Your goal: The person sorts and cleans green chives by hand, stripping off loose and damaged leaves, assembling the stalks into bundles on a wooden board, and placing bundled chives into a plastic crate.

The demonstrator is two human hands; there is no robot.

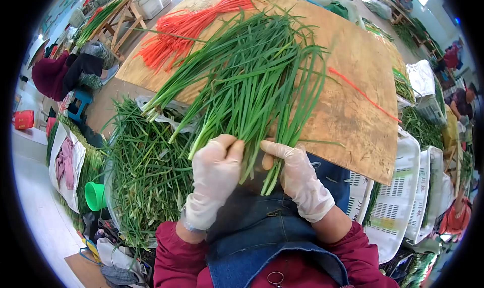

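Observation:
Long green garlic chives [252, 71] lie in a loose pile on a wooden board, their pale cut ends toward me. My left hand [216, 174], in a thin whitish glove, is closed in a pinch on stalks at the near end. Beside it my right hand [302, 179], gloved the same way, has its fingers closed around a few stalks whose ends hang past the board's front edge. Both hands partly hide the stalks they grip. A bundle of red plastic ties [186, 31] lies at the back left of the board, and a single red tie [364, 94] lies to the right.
The wooden board [353, 137] reaches close to my apron. A heap of loose chive leaves [146, 182] fills a container at left, near a green cup [95, 196]. White plastic crates [390, 197] stand at right. A person [58, 71] sits at far left; others work at right.

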